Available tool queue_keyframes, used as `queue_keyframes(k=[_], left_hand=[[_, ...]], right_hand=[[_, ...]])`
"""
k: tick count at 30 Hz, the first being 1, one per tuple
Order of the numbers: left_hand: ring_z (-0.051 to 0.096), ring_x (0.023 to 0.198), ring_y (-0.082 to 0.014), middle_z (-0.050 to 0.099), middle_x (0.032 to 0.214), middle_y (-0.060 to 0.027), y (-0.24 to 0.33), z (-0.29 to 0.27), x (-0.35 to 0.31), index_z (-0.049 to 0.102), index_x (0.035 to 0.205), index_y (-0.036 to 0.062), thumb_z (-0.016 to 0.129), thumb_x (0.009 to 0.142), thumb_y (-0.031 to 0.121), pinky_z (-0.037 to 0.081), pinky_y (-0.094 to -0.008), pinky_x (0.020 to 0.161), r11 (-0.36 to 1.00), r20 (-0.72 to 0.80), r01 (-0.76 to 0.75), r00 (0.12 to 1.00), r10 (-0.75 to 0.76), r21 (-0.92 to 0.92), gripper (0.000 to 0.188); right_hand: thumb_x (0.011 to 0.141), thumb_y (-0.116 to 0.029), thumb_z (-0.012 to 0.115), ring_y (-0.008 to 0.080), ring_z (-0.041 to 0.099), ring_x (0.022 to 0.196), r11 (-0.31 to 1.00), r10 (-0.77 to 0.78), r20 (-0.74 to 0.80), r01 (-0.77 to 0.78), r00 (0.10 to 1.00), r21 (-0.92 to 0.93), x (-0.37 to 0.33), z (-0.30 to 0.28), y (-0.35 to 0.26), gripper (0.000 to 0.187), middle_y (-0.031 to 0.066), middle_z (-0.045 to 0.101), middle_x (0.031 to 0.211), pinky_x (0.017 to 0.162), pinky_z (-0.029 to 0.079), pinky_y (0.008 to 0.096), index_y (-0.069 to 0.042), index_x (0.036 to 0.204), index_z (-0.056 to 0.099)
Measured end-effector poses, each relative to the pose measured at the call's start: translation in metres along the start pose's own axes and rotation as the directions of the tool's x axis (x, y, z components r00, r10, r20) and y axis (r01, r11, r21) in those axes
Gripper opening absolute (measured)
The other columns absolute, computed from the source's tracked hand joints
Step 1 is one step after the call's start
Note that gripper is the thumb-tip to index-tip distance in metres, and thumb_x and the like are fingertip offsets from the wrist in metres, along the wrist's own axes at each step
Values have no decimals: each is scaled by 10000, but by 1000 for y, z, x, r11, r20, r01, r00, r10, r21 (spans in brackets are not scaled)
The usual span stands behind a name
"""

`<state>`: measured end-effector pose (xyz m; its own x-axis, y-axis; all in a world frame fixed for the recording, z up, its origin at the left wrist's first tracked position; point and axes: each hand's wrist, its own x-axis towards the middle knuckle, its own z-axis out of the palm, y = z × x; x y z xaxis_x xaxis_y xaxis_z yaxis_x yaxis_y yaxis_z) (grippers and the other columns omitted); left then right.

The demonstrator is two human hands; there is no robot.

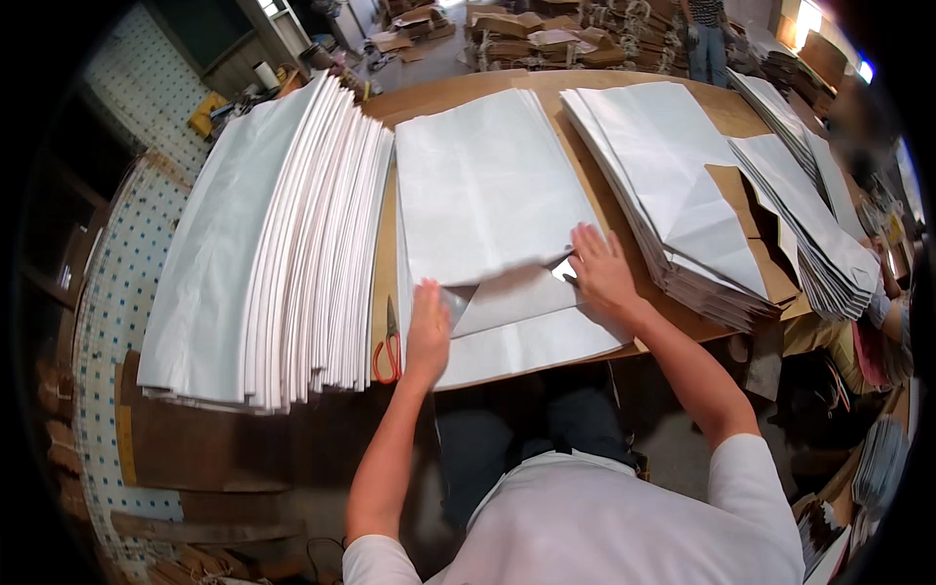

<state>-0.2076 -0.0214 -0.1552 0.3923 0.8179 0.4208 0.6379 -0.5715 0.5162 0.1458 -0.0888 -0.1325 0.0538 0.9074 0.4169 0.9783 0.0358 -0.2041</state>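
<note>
A large white paper sack (487, 185) lies flat in front of me on the wooden table. Its near end is spread apart into a folded bottom (526, 304), with a dark gap between the layers. Against the left corner of this fold rests my left hand (427, 331), fingers stretched out and slightly blurred. My right hand (602, 268) lies on the right corner with its fingers extended; its thumb side is partly hidden at the fold. Scissors with red handles (388, 355) lie just left of my left hand.
A thick fanned stack of white sacks (214, 253) fills the table's left. Another stack (653, 146) stands at the right, an open brown-lined sack end (753, 229) on it. More stacks (809, 210) lie beyond. Bundled brown material (546, 44) and a standing person (707, 39) are behind.
</note>
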Motion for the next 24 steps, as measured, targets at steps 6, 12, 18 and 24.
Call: queue_keyframes(k=[6, 12, 18, 24], left_hand=[[680, 1127, -318, 702, 1249, -192, -8, -71, -24, 654, 1284, -20, 534, 1037, 99, 519, -384, 978, 870, 35, 363, 927, -374, -334, 299], [700, 994, -296, 725, 1074, -182, -25, -55, -9, 683, 1224, -37, 743, 921, 257, 542, -362, 896, 931, 126, 325, 943, -307, -164, 427], [672, 895, -249, 680, 943, -141, -15, -38, 17, 639, 1052, -30, 862, 813, 268, 546, -375, 774, 744, 218, 615, 789, -575, -264, 442], [661, 866, -175, 660, 957, -82, -3, -76, 16, 535, 1078, 68, 708, 974, 144, 569, -365, 722, 511, 210, 562, 779, -591, -650, 216]], right_hand=[[1059, -142, 528, 246, 726, 928, 427, 507, 288, -527, 813, 735, -48, -49, -31, 250, 192, 696, 1149, 774, 603, 378, 53, 1202, 591], [1041, -161, 535, 272, 689, 921, -335, 456, 662, -574, 595, 747, -60, -33, -9, 273, 190, 634, 1040, 798, 623, 388, 87, 1151, 558], [1066, -260, 528, 304, 669, 911, -475, 419, 742, -570, 524, 670, -32, -26, -7, 288, 144, 609, 988, 835, 620, 486, 22, 1106, 565], [1126, -358, 350, 352, 742, 1021, -514, 397, 753, -552, 525, 657, -14, -27, 2, 482, 233, 707, 1147, 832, 638, 491, 45, 1310, 542]])
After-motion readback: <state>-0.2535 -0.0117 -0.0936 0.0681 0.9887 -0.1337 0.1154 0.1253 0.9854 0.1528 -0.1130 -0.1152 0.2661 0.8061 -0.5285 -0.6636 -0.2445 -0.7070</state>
